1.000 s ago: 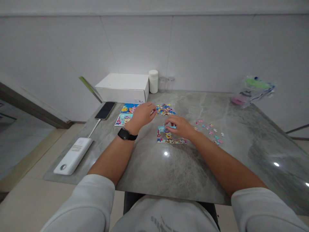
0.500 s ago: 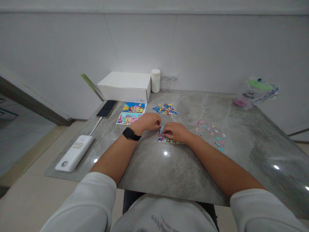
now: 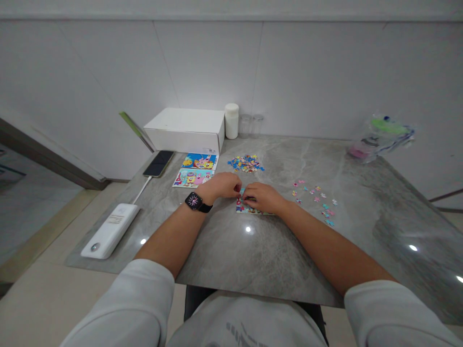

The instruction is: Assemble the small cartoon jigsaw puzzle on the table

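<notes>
Left hand point(image 3: 226, 185) and right hand point(image 3: 265, 197), fingers curled in, sit close together at a small cartoon puzzle point(image 3: 241, 208) on the gray desk point(image 3: 235, 255), apparently fitting its far left corner, a step that likely calls next for light fingertip pressure. Whether either holds a piece cannot be told (the fingertips are too small to read), and the right hand hides much of the puzzle, with loose pieces point(image 3: 317, 199) scattered to the right.

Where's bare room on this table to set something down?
Bare table lies between the forearms, in front of the puzzle, and between scattered pieces and plastic bag. Crowded: around left hand and right hand, and back left, with white box, picture cards and phone.
</notes>
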Tool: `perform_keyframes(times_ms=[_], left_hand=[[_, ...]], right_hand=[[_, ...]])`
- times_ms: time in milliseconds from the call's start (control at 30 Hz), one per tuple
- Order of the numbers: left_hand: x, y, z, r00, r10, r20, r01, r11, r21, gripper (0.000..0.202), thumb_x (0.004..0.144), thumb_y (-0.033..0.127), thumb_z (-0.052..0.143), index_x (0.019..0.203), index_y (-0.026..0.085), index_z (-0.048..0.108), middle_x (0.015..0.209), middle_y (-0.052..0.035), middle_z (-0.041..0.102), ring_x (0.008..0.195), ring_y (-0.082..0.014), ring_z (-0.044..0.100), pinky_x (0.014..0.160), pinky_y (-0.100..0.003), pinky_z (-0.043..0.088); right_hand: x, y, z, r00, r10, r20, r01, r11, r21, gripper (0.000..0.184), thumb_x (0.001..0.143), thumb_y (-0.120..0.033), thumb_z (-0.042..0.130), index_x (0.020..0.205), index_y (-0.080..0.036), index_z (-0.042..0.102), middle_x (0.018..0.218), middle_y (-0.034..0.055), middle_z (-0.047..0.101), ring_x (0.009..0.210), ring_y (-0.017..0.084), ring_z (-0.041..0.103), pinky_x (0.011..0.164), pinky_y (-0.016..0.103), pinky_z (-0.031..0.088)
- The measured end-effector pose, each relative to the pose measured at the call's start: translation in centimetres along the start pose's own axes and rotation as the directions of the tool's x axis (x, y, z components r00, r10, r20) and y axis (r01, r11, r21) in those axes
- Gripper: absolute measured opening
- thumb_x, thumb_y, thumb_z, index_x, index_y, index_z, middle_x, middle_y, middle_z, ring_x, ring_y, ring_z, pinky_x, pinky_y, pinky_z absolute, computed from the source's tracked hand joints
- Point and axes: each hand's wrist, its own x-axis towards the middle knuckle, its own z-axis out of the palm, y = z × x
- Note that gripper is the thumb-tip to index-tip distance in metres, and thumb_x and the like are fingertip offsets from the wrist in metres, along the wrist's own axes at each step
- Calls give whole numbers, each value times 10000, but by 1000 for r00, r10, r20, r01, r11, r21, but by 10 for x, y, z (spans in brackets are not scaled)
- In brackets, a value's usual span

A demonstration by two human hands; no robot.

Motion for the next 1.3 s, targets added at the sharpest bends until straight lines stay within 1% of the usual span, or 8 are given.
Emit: perform_keyframes(times_ms=[167, 333, 633, 767, 1000, 1100, 1233, 1300], left_hand=[[1, 0, 1, 1000, 0, 4, 0, 1000, 0, 203, 837, 332, 688, 936, 231, 833, 931, -76, 799, 821, -235, 709, 719, -315, 479], [1, 2, 1, 1000, 10, 14, -10, 1000, 10, 226, 843, 325, 669, 957, 228, 838, 953, -83, 802, 841, -239, 712, 732, -314, 491], [4, -1, 6, 1000, 27, 9, -27, 1000, -8, 235, 843, 344, 664, 949, 231, 841, 928, -84, 803, 818, -234, 710, 714, -312, 480], [4, -1, 6, 1000, 23, 0, -23, 1000, -11, 217, 827, 336, 680, 932, 230, 838, 925, -82, 803, 816, -231, 712, 701, -307, 470], [2, 1, 4, 1000, 2, -6, -2, 1000, -27, 210, 821, 328, 679, 922, 236, 838, 915, -85, 805, 806, -242, 714, 696, -320, 472], [1, 2, 4, 1000, 1, 4, -1, 1000, -24, 240, 841, 359, 662, 945, 238, 842, 921, -85, 806, 807, -238, 714, 708, -317, 481], [1, 2, 5, 1000, -1, 1, 1, 1000, -20, 273, 865, 413, 656, 953, 236, 843, 929, -89, 805, 833, -241, 719, 730, -317, 487], [1, 3, 5, 1000, -15, -1, 15, 1000, -17, 282, 866, 438, 660, 948, 238, 841, 928, -89, 805, 841, -243, 720, 739, -317, 489]], right_hand=[[-1, 0, 2, 1000, -14, -13, 14, 1000, -7, 101, 952, -220, 709, 1022, -214, 782, 1028, 88, 751, 992, 235, 671, 882, 351, 495], [-1, 0, 4, 999, -31, -14, 31, 999, -15, 114, 972, -240, 687, 1037, -225, 779, 1033, 82, 746, 1005, 226, 667, 886, 341, 492], [-2, -1, 0, 999, -33, 11, 33, 999, -40, 116, 952, -212, 695, 1036, -223, 774, 1048, 69, 747, 992, 210, 665, 868, 318, 480], [-2, -2, -1, 999, -30, 19, 31, 998, -47, 133, 958, -212, 683, 1052, -233, 775, 1063, 67, 750, 988, 208, 668, 846, 311, 480], [-1, -7, -3, 1000, -14, 20, 15, 999, -49, 139, 948, -194, 682, 1019, -230, 795, 1049, 73, 747, 965, 208, 673, 830, 312, 481], [-3, -2, -6, 1000, 8, -11, -8, 1000, -20, 151, 946, -190, 671, 1012, -232, 801, 1047, 71, 741, 959, 205, 671, 840, 312, 483], [-5, 8, -13, 991, 86, -99, -89, 996, -29, 163, 943, -193, 657, 1028, -211, 795, 1033, 81, 728, 971, 220, 668, 860, 324, 488], [-6, 11, -15, 989, 97, -109, -101, 994, -34, 160, 943, -202, 659, 1022, -207, 798, 1017, 80, 722, 960, 222, 669, 855, 326, 488]])
